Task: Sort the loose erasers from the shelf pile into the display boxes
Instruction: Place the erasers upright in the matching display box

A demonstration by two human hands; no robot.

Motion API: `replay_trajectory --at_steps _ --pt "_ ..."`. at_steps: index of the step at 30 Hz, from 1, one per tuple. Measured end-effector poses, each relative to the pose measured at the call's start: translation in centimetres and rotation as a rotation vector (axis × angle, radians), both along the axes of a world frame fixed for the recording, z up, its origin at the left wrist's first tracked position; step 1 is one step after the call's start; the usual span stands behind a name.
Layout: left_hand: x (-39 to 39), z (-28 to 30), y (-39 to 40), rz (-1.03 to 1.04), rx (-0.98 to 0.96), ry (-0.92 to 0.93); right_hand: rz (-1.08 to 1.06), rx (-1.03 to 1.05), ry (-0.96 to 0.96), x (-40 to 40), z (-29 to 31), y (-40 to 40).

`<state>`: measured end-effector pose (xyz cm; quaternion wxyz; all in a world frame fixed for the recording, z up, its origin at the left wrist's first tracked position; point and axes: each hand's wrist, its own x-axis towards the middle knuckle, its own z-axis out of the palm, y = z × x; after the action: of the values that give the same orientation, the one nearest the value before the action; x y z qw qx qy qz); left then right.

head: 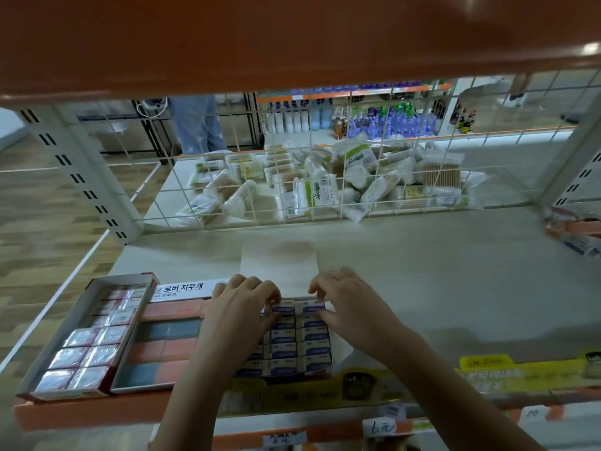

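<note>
Three display boxes stand side by side at the shelf's front. The left box (85,294) holds shiny wrapped erasers (81,356). In the middle box (182,289) lie pink and blue-grey erasers (162,346). The right box, its white flap (279,262) laid back, is packed with rows of purple-and-white sleeved erasers (292,349). My left hand (240,314) rests on the box's left side, fingers curled onto an eraser (283,308) in the far row. My right hand (348,304) pinches the neighbouring far-row eraser (313,306).
The grey shelf (439,288) stretches to the right, where some red and white packs (575,232) lie at its edge. A wire grid (292,177) backs the shelf, with cotton-swab packs (325,180) behind it. An orange shelf (260,40) hangs close overhead. Yellow price strips (487,374) line the front edge.
</note>
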<state>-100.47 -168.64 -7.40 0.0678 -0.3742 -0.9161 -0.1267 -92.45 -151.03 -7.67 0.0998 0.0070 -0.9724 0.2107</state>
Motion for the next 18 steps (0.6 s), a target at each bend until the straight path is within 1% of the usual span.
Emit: replay_trajectory --at_steps 6,12,18 --pt "-0.3 0.2 0.4 -0.005 -0.012 -0.050 -0.040 -0.083 0.006 0.2 -0.4 0.0" --pt "-0.3 0.7 0.7 -0.033 -0.064 -0.095 -0.023 -0.082 0.007 0.2 -0.3 0.1" --pt "-2.0 2.0 1.0 -0.184 -0.254 -0.225 0.038 -0.058 -0.080 0.1 1.0 0.4"
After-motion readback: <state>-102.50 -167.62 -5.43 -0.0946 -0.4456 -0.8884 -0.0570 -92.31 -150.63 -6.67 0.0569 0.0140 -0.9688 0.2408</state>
